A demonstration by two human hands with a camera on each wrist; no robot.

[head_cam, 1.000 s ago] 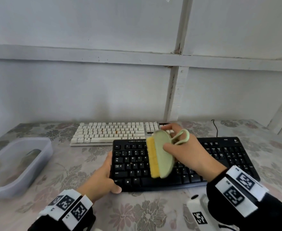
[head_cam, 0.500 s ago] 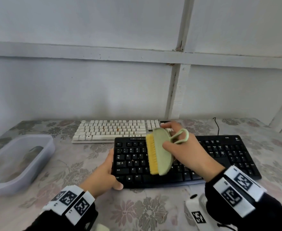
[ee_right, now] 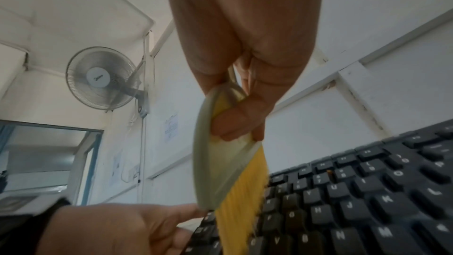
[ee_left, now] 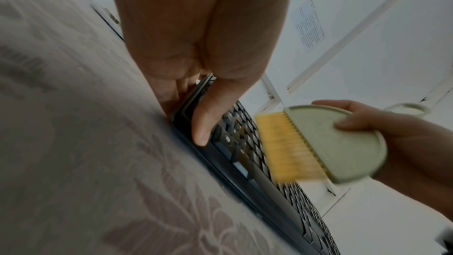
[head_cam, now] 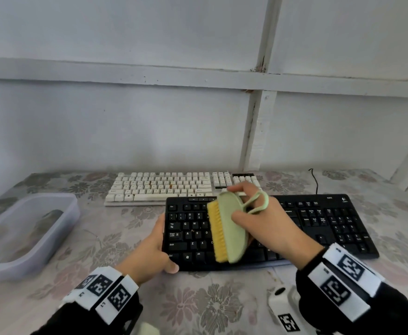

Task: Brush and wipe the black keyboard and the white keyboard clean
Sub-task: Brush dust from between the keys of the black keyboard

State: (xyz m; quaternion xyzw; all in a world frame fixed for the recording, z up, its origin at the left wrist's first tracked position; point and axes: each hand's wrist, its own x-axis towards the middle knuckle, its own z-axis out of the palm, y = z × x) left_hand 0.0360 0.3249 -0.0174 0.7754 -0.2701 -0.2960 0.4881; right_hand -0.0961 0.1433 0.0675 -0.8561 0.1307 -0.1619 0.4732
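Head view shows the right hand [head_cam: 268,223] in the middle of the frame, reaching forward from the lower right. Its fingers [head_cam: 236,188] and thumb are curled around the green back of the brush [head_cam: 229,228], pinching it. The brush stands on its edge with the yellow bristles facing left. A thin green loop on the brush sticks out over the back of the hand. The brush is over the left half of the black keyboard [head_cam: 331,223], which lies across the middle of the frame on the flowery surface [head_cam: 198,303].

The left hand [head_cam: 149,252] comes in from the lower left. It holds the left end of the black keyboard, with the thumb lying along the front edge and the other fingers up the side.

Left wrist view shows that thumb [ee_left: 208,115] pressed flat on the frame of the black keyboard [ee_left: 247,143], and the brush [ee_left: 338,143] held just above the keys.

Right wrist view shows the bristles of the brush [ee_right: 240,191] pointing down at the keys of the black keyboard [ee_right: 367,201]. I cannot tell if they touch.

The white keyboard [head_cam: 174,187] lies just behind the black one, toward the wall. A clear tub [head_cam: 60,228] sits at the left of the frame.
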